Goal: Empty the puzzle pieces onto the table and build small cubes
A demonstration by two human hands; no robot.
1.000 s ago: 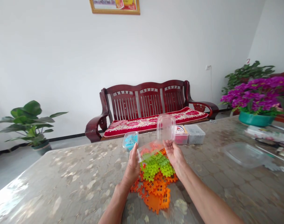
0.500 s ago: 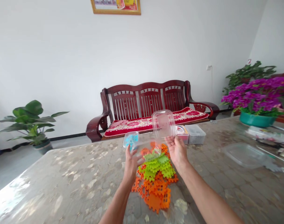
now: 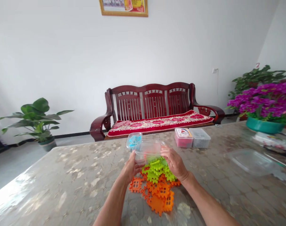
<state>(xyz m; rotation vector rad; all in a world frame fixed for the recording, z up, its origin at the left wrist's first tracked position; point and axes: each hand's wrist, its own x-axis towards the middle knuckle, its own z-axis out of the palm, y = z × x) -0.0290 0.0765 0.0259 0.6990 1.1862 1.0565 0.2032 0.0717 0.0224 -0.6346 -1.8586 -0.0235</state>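
Observation:
My left hand [image 3: 131, 167] grips the left end of a clear plastic box [image 3: 143, 158], fingers curled under and along its side. My right hand [image 3: 173, 159] is closed at the right end, holding a clear plastic lid [image 3: 152, 143] that lies over the box. Transparency makes it hard to tell whether the lid is seated. Both are held in the air above a pile of toothed plastic pieces, with green pieces [image 3: 156, 169] on top and orange pieces [image 3: 157, 201] beneath and in front. Just behind my left hand stands a clear tub with blue pieces [image 3: 134, 140].
A pink box [image 3: 184, 142] with a label adjoins a greyish clear box [image 3: 201, 142] at the table's far edge. To the right lie a flat clear lid [image 3: 248, 160] and purple flowers in a teal pot [image 3: 265, 125]. A wooden bench [image 3: 154, 100] stands behind the table [image 3: 70, 185].
My right hand has lowered the lid from upright to lying over the box. The box has levelled in my left hand, and the two hands are closer around it. The view has shifted slightly.

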